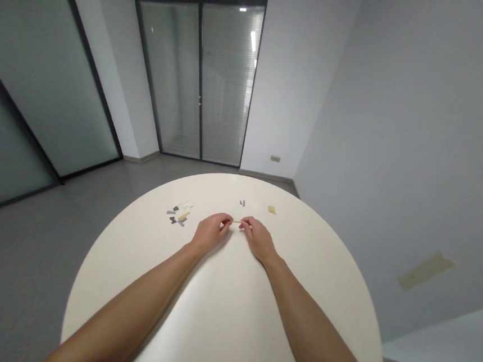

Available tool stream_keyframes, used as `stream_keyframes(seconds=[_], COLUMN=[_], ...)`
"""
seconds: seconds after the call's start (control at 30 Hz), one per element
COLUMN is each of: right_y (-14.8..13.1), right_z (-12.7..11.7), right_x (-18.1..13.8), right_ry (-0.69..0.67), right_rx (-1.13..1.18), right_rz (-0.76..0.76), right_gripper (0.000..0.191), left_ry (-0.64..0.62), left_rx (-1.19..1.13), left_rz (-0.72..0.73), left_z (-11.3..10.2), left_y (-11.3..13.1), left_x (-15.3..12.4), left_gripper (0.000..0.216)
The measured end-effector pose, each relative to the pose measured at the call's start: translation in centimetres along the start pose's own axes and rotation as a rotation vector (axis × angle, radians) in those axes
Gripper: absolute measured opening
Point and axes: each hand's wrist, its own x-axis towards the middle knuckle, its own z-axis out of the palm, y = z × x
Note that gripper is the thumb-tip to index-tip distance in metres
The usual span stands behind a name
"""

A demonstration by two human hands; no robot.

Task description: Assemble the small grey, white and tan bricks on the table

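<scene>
Between my two hands runs a thin yellow strip (237,222), held level just above the round white table (230,315). The fingers of my left hand (213,229) pinch its left end. At its right end, my right hand (258,238) grips it between thumb and fingers. Only the short middle stretch of the strip shows; its ends are hidden by my fingertips. To the left of my left hand lies a loose group of small pieces: a yellow strip (184,216), grey pieces (171,212), dark pieces (172,220) and whitish clear ones (186,205).
Beyond my hands, small grey pieces (242,203) lie near the table's far side. A small yellow piece (271,210) sits to their right. Past the table are a glass door (224,89), a white wall (398,133) and a frosted glass partition (43,73).
</scene>
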Motion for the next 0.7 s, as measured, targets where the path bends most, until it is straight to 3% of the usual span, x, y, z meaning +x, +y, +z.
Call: stream_keyframes(seconds=[0.7], right_y=[0.34], right_z=[0.26], right_x=[-0.12], right_ry=[0.039], right_rx=[0.020], right_rz=[-0.046], right_gripper=[0.020], left_ry=[0.020], left_rx=[0.012], left_rz=[-0.013], left_z=[0.33], left_y=[-0.46], left_x=[0.03], left_gripper=[0.021])
